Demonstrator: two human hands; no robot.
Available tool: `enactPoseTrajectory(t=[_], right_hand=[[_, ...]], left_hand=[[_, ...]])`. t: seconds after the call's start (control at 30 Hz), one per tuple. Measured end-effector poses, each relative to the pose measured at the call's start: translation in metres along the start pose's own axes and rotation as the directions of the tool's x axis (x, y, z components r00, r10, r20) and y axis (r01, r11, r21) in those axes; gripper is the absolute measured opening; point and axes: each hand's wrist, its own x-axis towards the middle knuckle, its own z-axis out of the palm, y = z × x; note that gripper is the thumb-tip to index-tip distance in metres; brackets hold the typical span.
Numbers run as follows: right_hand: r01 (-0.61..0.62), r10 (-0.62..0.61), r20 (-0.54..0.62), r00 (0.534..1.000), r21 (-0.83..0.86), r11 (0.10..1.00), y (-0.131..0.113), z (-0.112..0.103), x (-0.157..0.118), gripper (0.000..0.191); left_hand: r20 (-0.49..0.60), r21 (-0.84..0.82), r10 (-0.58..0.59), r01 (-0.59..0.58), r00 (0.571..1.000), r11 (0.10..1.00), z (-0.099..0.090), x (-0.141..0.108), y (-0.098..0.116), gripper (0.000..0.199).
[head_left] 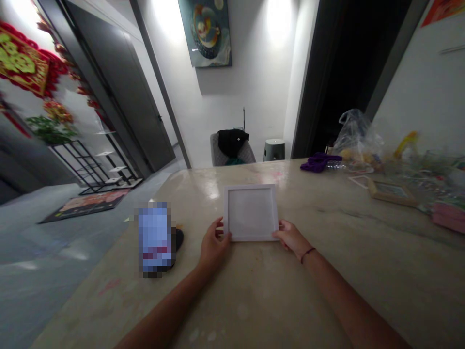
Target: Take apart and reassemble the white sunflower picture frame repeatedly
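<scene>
A white picture frame (pixel 251 213) is held up in front of me over the table (pixel 250 291), tilted so its face is toward me. Inside its border the panel looks plain and pale. My left hand (pixel 215 245) grips the lower left corner, thumb on the front and fingers at the side edge. On the lower right corner, my right hand (pixel 290 237) pinches the frame the same way; a thin dark band circles that wrist. Whether the frame's bottom edge touches the tabletop I cannot tell.
Left of my hands stands a blurred-out phone-like screen (pixel 156 237) on a dark base. At the right lie a purple cloth (pixel 319 162), a clear plastic bag (pixel 358 140), a wooden frame (pixel 392 193) and a pink item (pixel 448 217). A chair (pixel 216 148) and a stool (pixel 274 149) stand beyond the table.
</scene>
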Motion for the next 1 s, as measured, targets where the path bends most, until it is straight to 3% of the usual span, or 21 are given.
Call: enactPoseTrajectory(t=[0.2,0.3,0.37,0.47,0.53,0.83,0.93,1.0], right_hand=[[0.186,-0.213,-0.086,0.973,-0.255,0.949,0.008,-0.011,0.008,0.013],[0.224,-0.263,-0.087,0.961,-0.315,0.922,0.013,-0.017,0.013,0.016],[0.262,-0.294,-0.091,0.952,-0.259,0.93,0.015,-0.016,0.015,0.021],[0.34,-0.34,-0.068,0.938,-0.017,0.94,0.016,-0.012,0.016,0.032],[0.36,-0.357,-0.046,0.933,0.094,0.928,0.015,-0.009,0.016,0.03],[0.382,-0.382,-0.009,0.924,0.075,0.921,0.014,-0.009,0.014,0.019],[0.355,-0.358,-0.006,0.934,0.138,0.925,0.013,-0.008,0.013,0.023],[0.306,-0.314,0.004,0.949,0.211,0.928,0.012,-0.008,0.011,0.028]], left_hand=[[0.029,0.05,0.081,-0.083,0.996,0.995,0.002,0.001,-0.002,0.043],[0.03,0.073,0.128,-0.13,0.991,0.989,0.001,0.001,-0.004,0.044],[0.049,0.056,0.138,-0.141,0.989,0.988,0.001,0.0,-0.003,0.044],[0.114,-0.026,0.111,-0.108,0.987,0.994,0.002,-0.004,0.0,0.044],[0.135,-0.058,0.094,-0.087,0.986,0.995,0.003,-0.005,0.003,0.043],[0.06,0.081,0.102,-0.107,0.993,0.991,0.002,-0.003,0.001,0.038],[0.068,0.197,0.207,-0.217,0.976,0.956,0.002,-0.005,0.003,0.054],[0.126,0.335,0.368,-0.388,0.921,0.858,0.003,-0.009,0.005,0.072]])
